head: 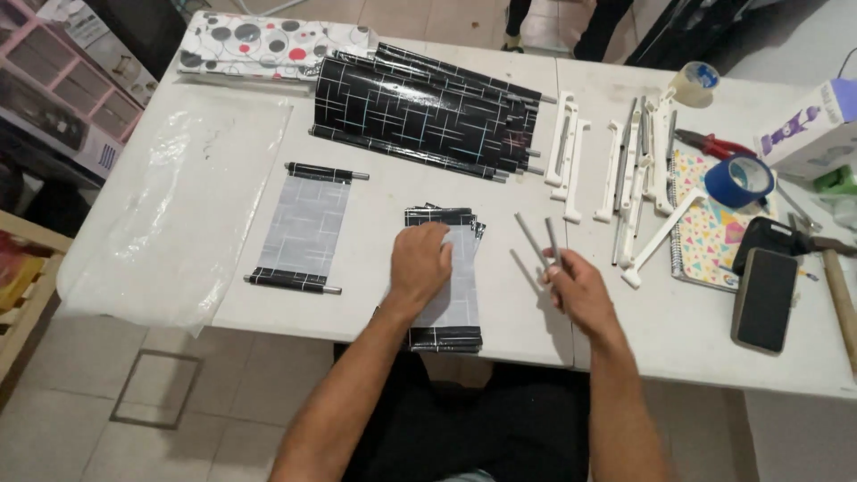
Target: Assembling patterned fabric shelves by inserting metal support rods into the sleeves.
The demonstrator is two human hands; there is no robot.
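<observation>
On the white tabletop (500, 295), the left hand (420, 263) lies flat and open, palm down, on a grey fabric panel with black patterned ends (451, 286). That panel sits near the front edge of the tabletop, right in front of the person, its long axis running from the near edge toward the far side. It appears to be the top of a small stack, though the number of layers cannot be counted.

The right hand (576, 286) is closed around two thin grey metal rods (536, 236), pinching them at their lower ends. The rods rise away from the person and spread slightly, like a narrow V, with their free tips pointing to the far left. They are just to the right of the panel and do not touch it.

To the left lies one more grey fabric panel with a rod in each black end (303, 228), spread flat, its rods lying crosswise. Beyond the hands rests a pile of black patterned sheets on rods (428, 107), slanting across the tabletop. To the right are several white plastic brackets (625, 170), too overlapped to count exactly, two rolls of tape, one blue (739, 181) and one pale (694, 85), one red-handled pliers (714, 143), one colourful spiral notebook (705, 236) and one dark phone (764, 299).
</observation>
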